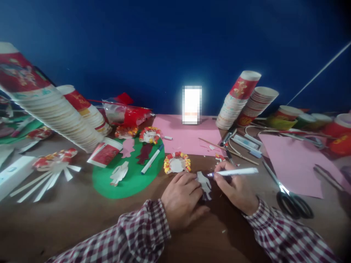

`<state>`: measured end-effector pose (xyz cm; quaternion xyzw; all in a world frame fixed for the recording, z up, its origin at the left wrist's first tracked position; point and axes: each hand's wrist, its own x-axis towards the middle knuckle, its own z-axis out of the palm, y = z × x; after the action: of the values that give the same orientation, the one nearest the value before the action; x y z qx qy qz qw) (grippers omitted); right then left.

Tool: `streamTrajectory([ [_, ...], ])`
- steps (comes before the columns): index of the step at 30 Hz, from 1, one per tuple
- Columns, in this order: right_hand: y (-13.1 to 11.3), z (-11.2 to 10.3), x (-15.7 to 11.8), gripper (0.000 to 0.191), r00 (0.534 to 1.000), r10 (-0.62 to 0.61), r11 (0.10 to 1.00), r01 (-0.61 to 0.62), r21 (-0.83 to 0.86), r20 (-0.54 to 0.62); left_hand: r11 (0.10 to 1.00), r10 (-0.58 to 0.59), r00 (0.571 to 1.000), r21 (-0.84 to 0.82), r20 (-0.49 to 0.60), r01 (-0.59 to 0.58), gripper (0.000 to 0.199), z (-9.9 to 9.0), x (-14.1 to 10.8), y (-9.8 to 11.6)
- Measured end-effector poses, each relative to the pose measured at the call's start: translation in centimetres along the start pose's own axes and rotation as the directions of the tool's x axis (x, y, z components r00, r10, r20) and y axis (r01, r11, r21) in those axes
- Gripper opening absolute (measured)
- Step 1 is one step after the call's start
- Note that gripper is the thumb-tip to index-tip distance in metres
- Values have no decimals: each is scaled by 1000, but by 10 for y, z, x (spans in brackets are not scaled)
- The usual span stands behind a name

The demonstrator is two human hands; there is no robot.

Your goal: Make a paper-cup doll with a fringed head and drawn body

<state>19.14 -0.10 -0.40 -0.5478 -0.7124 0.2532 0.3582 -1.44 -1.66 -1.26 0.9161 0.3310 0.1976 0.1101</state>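
The right hand (236, 190) pinched a pen (241, 171) beside the paper cut-out (203, 183)
The cut-out lay on the bench (201, 241) between the hands, its left edge hidden under the left hand (183, 199), which was palm down, fingers loosely bent; whether the pen tip touched paper could not be told. A ring (166, 164) sat just beyond the left hand. The tall cup stack (52, 100) was cut off by the left edge, a bright patch (192, 104) was pixelated, and the far right cups (340, 144) were blurred

The disc (131, 184) is coloured green; in front of it a sleeve (137, 230) is checked maroon-and-white, right of it the held pen (238, 171) mostly white.
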Motion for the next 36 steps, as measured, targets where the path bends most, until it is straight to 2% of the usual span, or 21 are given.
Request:
streamTrajectory([
  [4, 2, 1, 3, 14, 1000, 10, 1000, -10, -10, 11, 1000, -2, 998, 2, 61, 2, 37, -2, 1, 0],
  [9, 8, 2, 2, 12, 1000, -3, 1000, 3, -24, 18, 1000, 15, 997, -2, 81, -15, 40, -2, 1, -1],
  [16, 5, 1, 1, 10, 999, -28, 997, 31, -66, 41, 1000, -3, 999, -31, 33, 4, 37, 5, -1, -2],
  [24, 5, 2, 2, 10, 998, -18, 997, 22, -74, 54, 999, 4, 997, -34, 76, -2, 38, 0, 1, -1],
  [30, 5, 2, 1, 10, 998, -7, 998, 11, -67, 64, 998, -12, 1000, -57, 23, 13, 42, 5, -1, -1],
  [36, 6, 3, 2, 9, 999, -7, 998, 10, -55, 54, 1000, 2, 998, -19, 56, -1, 40, 3, 0, 0],
])
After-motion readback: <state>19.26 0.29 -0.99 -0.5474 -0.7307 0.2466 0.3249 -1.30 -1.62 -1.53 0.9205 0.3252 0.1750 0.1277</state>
